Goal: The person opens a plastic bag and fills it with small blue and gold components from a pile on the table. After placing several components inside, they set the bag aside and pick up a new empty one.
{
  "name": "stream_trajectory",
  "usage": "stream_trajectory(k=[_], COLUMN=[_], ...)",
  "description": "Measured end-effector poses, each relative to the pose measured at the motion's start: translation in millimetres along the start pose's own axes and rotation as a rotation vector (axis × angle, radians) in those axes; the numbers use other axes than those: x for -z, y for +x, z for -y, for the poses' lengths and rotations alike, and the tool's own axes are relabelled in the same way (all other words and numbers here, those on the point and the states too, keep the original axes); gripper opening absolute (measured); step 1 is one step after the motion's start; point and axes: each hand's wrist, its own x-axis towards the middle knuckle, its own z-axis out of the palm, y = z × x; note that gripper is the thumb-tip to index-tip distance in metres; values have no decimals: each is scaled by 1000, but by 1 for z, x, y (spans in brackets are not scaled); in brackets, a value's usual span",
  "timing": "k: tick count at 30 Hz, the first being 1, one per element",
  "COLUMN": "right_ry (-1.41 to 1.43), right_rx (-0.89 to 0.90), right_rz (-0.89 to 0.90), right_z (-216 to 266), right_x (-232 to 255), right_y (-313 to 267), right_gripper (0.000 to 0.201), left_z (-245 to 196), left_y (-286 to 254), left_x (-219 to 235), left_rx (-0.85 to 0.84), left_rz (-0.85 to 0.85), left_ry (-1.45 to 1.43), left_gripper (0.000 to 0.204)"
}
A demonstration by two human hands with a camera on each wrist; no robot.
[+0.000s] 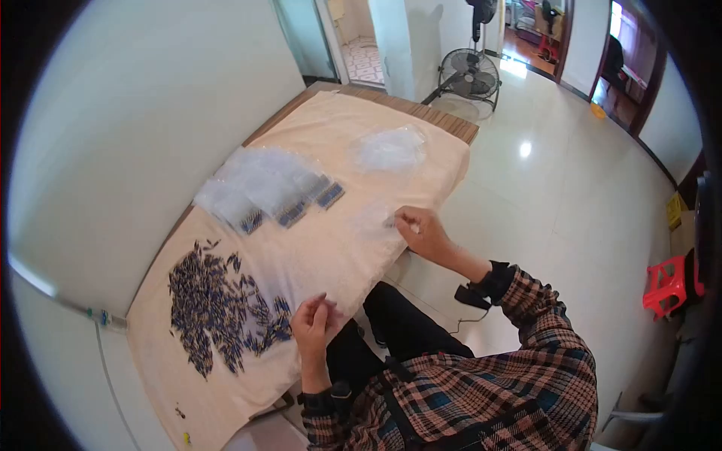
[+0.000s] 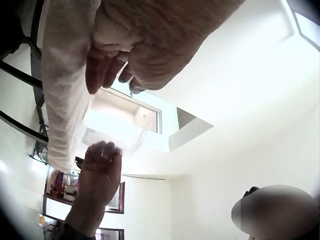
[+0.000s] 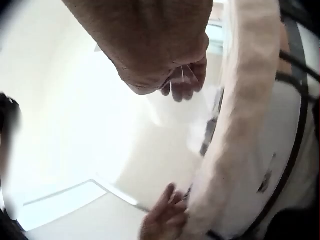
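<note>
My right hand point(image 1: 423, 231) pinches a clear plastic bag point(image 1: 374, 220) over the table's near edge. In the right wrist view the bag point(image 3: 161, 111) hangs thin and see-through below the fingers. My left hand point(image 1: 314, 325) is raised at the near edge beside the pile, fingers loosely bent and nothing seen between them. A wide heap of small dark-blue and gold pointed pieces point(image 1: 203, 304) covers the left part of the cloth. Filled clear bags point(image 1: 263, 180) lie overlapping behind it, rows of the pieces point(image 1: 329, 195) showing at their lower ends.
A stack of clear bags point(image 1: 391, 148) lies near the far right of the cloth-covered table point(image 1: 331, 259). The left side of the table runs along a white wall point(image 1: 150, 113). A floor fan point(image 1: 470, 74) and a red stool point(image 1: 663, 287) stand on the tiled floor.
</note>
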Motion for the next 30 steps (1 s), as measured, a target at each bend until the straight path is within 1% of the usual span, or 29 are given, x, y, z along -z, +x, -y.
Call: stream_trajectory(k=[2, 3, 4, 5, 6, 7, 8, 9, 11, 12, 13, 14, 15, 16, 17, 18, 20, 21, 24, 25, 28, 29, 30], right_ry=[386, 471, 507, 512, 535, 522, 536, 488, 389, 391, 448, 501, 546, 554, 546, 680, 847, 830, 623, 619, 768, 772, 760], right_rx=[-193, -368, -367, -316, -267, -211, -214, -191, -134, -133, -194, -256, -326, -309, -288, -360, -344, -341, -92, -82, -392, -385, -384], right_rz=[293, 541, 579, 616, 639, 668, 699, 766, 874, 879, 887, 886, 870, 806, 728, 709, 571, 539, 460, 453, 661, 663, 669], right_z=[25, 29, 38, 45, 58, 62, 67, 70, 74, 75, 75, 74, 74, 71, 71, 70, 73, 73, 74, 72, 61, 59, 56], right_x=[-8, 17, 2, -12, -28, -32, -35, -35, -38, -41, -45, -50, -51, -54, -58, -58, -62, -62, -62, -60, -59, -61, -63], right_y=[-1, -24, -26, -27, -27, -27, -26, -23, -20, -21, -21, -21, -20, -21, -21, -20, -25, -26, -24, -20, -16, -15, -14], right_gripper=[13, 14, 14, 15, 16, 17, 17, 17, 17, 17, 17, 16, 16, 16, 16, 17, 19, 19, 20, 20, 19, 19, 19], left_z=[-20, 10, 7, 3, -10, -18, -24, -28, -35, -38, -41, -42, -46, -51, -56, -56, -48, -45, -46, -47, -51, -49, -44], left_y=[9, -5, 1, 4, -1, -2, -5, -7, -10, -11, -13, -15, -17, -12, -11, -11, -5, -3, -1, 1, 2, 2, 4], left_x=[-15, -52, -42, -31, -13, -8, -5, -3, 3, 4, 6, 11, 15, 13, 9, 7, 7, 3, -2, -4, -8, -9, -11], left_rx=[-195, -220, -230, -232, -209, -83, 36, 37, 59, 72, 70, 101, 133, 147, 112, 67, -34, -47, -108, -119, -75, -80, -111], left_rz=[-45, -91, -82, -76, -126, -24, 85, 58, 111, 147, 147, 149, 168, 210, 166, 123, 59, 92, -50, -44, -46, -50, -80], left_ry=[-49, -208, -287, -367, -333, -429, -528, -537, -277, -146, -145, -36, 75, 189, 269, 347, 245, 249, 11, 13, -104, -100, -177], left_gripper=[45, 41, 40, 38, 38, 35, 34, 34, 29, 26, 26, 23, 19, 16, 14, 11, 10, 10, 15, 15, 20, 20, 20])
